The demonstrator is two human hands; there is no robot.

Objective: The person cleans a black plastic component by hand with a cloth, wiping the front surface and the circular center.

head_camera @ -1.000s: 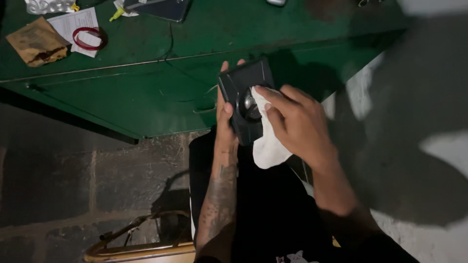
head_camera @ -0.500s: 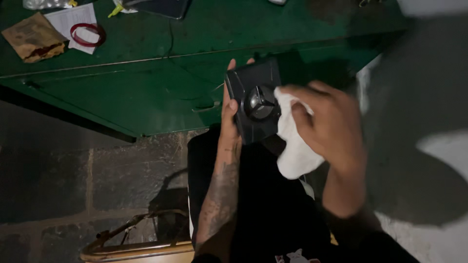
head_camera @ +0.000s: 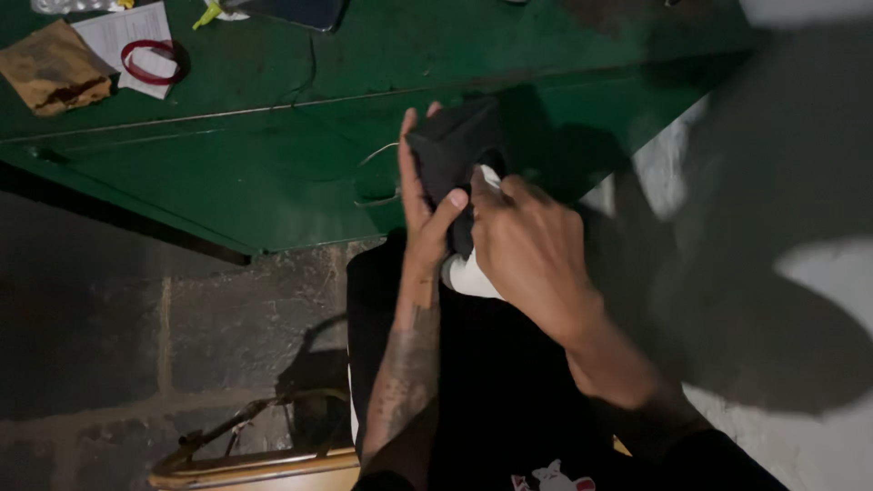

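My left hand [head_camera: 426, 195] grips a small black box-shaped device [head_camera: 452, 150], thumb across its front, fingers behind it. The device is tilted, and its round lens-like part is now hidden. My right hand [head_camera: 530, 250] presses a white cloth [head_camera: 468, 273] against the device's lower front; only a bit of the cloth shows under the fingers. Both hands are held just in front of the edge of a green metal table [head_camera: 273, 155], above my dark-clothed lap.
On the table's far left lie a brown crumpled paper [head_camera: 55, 68], a white sheet [head_camera: 127, 41] with a red ring [head_camera: 150, 59] on it, and a dark flat object [head_camera: 291, 11]. A wire handle [head_camera: 377, 177] hangs on the table front. Stone floor below left.
The device has turned so its round front part no longer shows. My right hand with the cloth moved from the right side back onto the device.
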